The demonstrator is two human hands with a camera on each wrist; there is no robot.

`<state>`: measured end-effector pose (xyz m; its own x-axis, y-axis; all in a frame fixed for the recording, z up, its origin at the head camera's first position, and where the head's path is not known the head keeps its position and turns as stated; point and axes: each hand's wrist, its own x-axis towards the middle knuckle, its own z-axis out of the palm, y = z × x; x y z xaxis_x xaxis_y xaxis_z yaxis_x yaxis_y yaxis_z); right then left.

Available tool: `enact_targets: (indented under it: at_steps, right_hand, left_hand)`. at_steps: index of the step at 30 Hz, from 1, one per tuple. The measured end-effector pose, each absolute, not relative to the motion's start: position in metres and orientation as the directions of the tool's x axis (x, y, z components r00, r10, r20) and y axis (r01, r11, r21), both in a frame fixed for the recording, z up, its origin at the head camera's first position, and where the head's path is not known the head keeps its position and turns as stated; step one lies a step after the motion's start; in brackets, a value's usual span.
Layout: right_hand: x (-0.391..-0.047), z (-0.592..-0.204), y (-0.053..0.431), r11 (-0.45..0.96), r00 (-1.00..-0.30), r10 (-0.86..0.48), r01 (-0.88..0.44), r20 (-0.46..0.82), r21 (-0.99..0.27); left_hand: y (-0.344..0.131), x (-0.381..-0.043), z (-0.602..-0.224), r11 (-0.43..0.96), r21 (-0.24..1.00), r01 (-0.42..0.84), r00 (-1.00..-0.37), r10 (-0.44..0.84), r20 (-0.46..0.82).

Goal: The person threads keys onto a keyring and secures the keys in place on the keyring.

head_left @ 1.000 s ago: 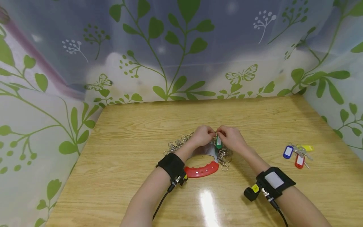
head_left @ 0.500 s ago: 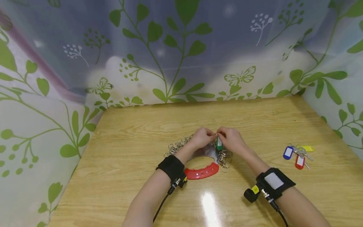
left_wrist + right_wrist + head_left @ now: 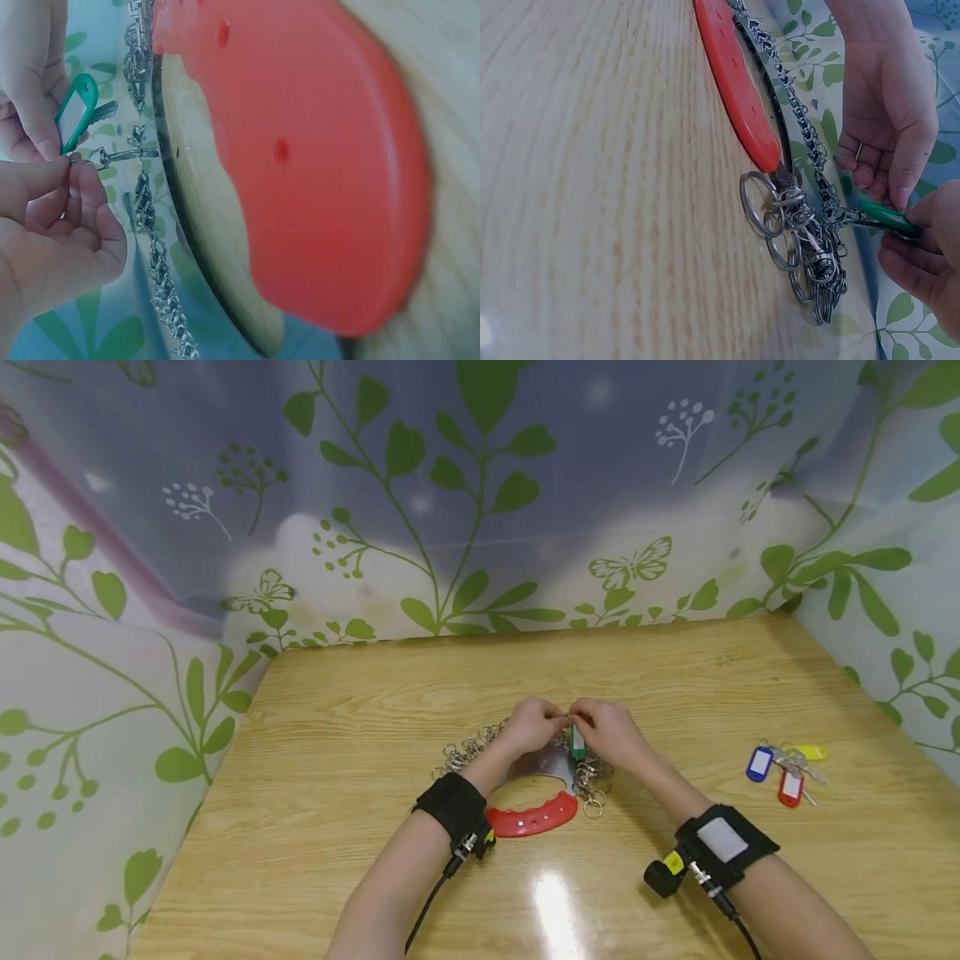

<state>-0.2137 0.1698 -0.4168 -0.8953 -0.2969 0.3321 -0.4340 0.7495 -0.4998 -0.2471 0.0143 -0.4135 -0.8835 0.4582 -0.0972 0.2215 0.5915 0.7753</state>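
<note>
A green key tag (image 3: 577,742) with a white label hangs between my hands at the far edge of a curved metal key holder. My right hand (image 3: 611,731) pinches the tag near its top. Thumb and fingertips of my left hand (image 3: 532,725) pinch a small metal ring (image 3: 77,157) beside it, by a clasp (image 3: 120,155) on the holder's edge. A key (image 3: 105,112) shows behind the tag in the left wrist view. The holder's red handle (image 3: 532,817) lies toward me, and its clasps with rings (image 3: 810,247) line the curved edge.
On the right of the wooden table (image 3: 337,693) lie keys with a blue tag (image 3: 760,763), a red tag (image 3: 791,788) and a yellow tag (image 3: 810,752). A leaf-patterned curtain (image 3: 450,485) stands along the back and sides.
Both hands stay at the holder's far edge with the green key tag, with only slight finger motion. The whole head view has shifted a little.
</note>
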Motion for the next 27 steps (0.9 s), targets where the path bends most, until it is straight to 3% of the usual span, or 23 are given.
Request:
enact_targets:
  at_steps: [5, 16, 27]
  right_hand:
    - [-0.2148, -0.4181, 0.1699, 0.749, -0.872, -0.327, -0.474, 0.364, -0.463]
    - [-0.2126, -0.4147, 0.1695, 0.751, -0.904, -0.256, -0.409, 0.342, -0.518]
    - [-0.2141, -0.4183, 0.1708, 0.747, -0.887, -0.299, -0.447, 0.351, -0.493]
  left_hand:
    - [0.0134, -0.2471, -0.4136, 0.593, 0.78, 0.2, -0.891, 0.442, -0.107]
    - [0.0131, -0.2488, -0.4151, 0.592, 0.771, 0.232, -0.884, 0.459, -0.086]
    - [0.0148, -0.2489, -0.4147, 0.605, 0.769, 0.206, -0.889, 0.443, -0.111]
